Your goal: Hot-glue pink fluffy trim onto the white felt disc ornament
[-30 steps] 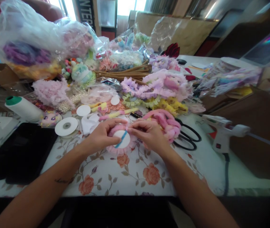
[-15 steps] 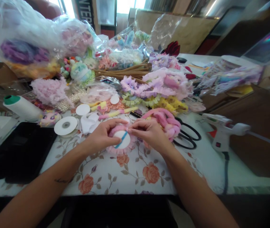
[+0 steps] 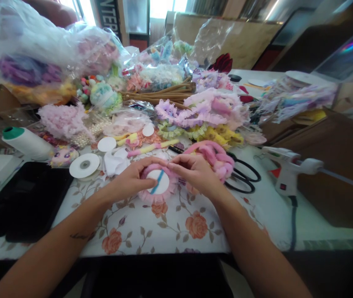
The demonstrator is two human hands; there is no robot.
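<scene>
Here the left hand [image 3: 136, 178] is pinching the pink-ruffled white disc [image 3: 163, 187], thumb resting across its face by the blue strip [image 3: 157, 182], while the right hand [image 3: 196, 171] is pressing thumb and forefinger together at the upper edge. The disc is sitting front and centre, above the floral tablecloth [image 3: 176, 238]. Behind, a dark sign [image 3: 107, 16] is showing "NTER"; the forearm tattoo's script [image 3: 82, 236] is staying too small to read.

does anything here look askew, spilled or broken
Nothing looks spilled or broken. The supplies behind the hands are jumbled together, with a clear plastic bag slumped over purple material, but that looks like ordinary craft clutter.
</scene>
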